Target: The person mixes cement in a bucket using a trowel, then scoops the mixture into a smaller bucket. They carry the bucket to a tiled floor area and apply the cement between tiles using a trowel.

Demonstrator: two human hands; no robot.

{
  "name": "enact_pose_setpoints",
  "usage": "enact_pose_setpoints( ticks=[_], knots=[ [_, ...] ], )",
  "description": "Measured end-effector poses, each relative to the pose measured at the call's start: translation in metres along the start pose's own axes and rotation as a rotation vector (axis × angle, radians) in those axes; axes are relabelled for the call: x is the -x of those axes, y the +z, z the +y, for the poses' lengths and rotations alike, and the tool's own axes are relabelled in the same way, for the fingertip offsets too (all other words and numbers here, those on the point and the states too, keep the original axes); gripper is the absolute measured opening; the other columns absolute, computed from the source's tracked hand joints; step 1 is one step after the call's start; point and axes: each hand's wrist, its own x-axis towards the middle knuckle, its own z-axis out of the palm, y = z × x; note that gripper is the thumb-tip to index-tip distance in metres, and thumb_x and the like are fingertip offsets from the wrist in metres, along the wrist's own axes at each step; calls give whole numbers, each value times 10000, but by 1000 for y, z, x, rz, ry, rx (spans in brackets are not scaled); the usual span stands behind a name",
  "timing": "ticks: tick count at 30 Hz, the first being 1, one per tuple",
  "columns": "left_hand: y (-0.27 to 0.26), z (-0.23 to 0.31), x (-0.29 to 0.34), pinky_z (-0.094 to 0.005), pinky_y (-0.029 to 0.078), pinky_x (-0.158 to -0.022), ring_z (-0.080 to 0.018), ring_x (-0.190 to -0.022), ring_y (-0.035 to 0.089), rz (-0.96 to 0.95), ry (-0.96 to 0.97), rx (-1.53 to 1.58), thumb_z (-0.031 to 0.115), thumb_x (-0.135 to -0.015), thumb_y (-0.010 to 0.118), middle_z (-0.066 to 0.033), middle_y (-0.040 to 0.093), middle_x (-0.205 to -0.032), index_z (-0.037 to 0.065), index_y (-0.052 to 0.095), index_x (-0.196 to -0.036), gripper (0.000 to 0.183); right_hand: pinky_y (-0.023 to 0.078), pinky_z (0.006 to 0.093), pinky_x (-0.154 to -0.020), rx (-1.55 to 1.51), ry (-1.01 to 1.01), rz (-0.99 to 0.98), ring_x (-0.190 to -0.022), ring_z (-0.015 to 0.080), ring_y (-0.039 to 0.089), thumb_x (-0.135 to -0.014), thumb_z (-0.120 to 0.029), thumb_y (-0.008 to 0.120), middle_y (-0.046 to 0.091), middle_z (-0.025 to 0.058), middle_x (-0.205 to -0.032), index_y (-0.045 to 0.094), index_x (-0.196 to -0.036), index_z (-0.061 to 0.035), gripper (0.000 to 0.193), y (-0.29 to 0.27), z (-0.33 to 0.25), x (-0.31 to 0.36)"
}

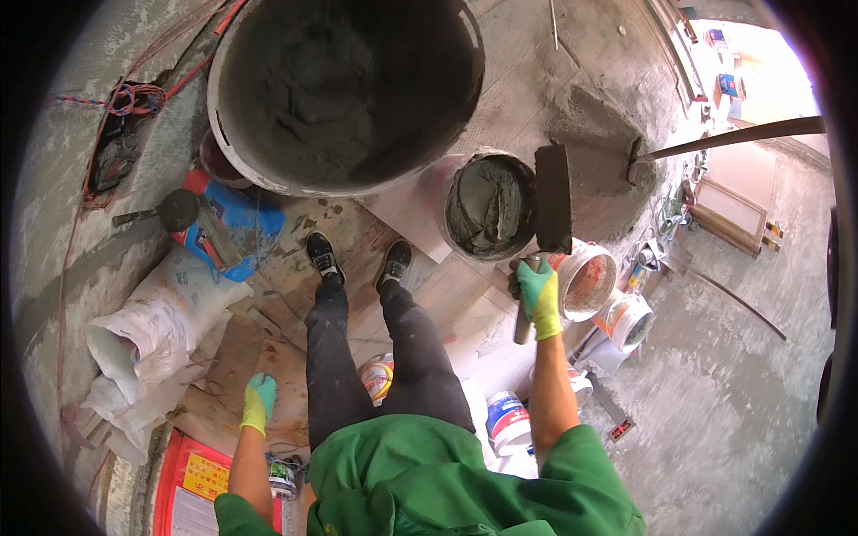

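My right hand, in a green and yellow glove, is closed round the handle of a plastering trowel. Its dark, mortar-coated blade stands beside the right rim of a bucket of wet grey mortar. My left hand, gloved alike, hangs low at my left side over a brown board. Its fingers look loosely extended, partly turned from view, with nothing seen in them. Ahead of my feet stands a large round tub with more grey mortar in it.
White sacks and a ladle-like scoop lie at left. On the right stand used buckets, a long-handled tool in spilled mortar, and a framed panel. Red cables run along the far left.
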Motion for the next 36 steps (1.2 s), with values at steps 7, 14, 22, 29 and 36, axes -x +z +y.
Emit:
enact_pose_setpoints(
  ticks=[7, 14, 22, 29, 36],
  knots=[
    [64, -3, 33, -308, 447, -503, -179, -593, 568, -94, -108, 102, 195, -902, 452, -75, 611, -827, 80, 555, -1067, 226, 482, 333, -531, 561, -183, -61, -560, 209, 622, -800, -188, 573, 631, 119, -654, 607, -843, 16, 211, -27, -91, 8],
    [74, -31, 47, -312, 443, -461, -188, -569, 564, -54, -147, 258, 219, -911, 482, -90, 617, -808, 73, 563, -1056, 221, 512, 431, -695, 1432, -770, -392, -782, 360, 661, -794, -197, 561, 673, 193, -830, 651, -904, -31, 218, 90, -154, 7],
    [61, -31, 53, -328, 452, -460, -202, -531, 575, 13, -215, 464, 262, -919, 521, -86, 624, -768, 74, 581, -1041, 232, 531, 395, -698, 1954, -710, -529, -817, 311, 683, -762, -138, 537, 691, 168, -858, 723, -838, -45, 222, 137, -160, -17],
    [50, -18, 56, -319, 447, -460, -191, -540, 579, 4, -261, 470, 262, -928, 514, -72, 621, -763, 66, 596, -1019, 231, 528, 380, -744, 2167, -667, -187, -890, 300, 679, -788, -187, 566, 685, 183, -927, 723, -899, -54, 234, 135, -213, -86],
    [46, -2, 44, -312, 460, -487, -190, -582, 587, -23, -267, 441, 243, -938, 499, -81, 626, -779, 58, 581, -1048, 231, 488, 402, -732, 1722, -366, -287, -843, 338, 667, -797, -349, 554, 655, 227, -837, 666, -975, -7, 402, 180, -286, -37]
  ],
)
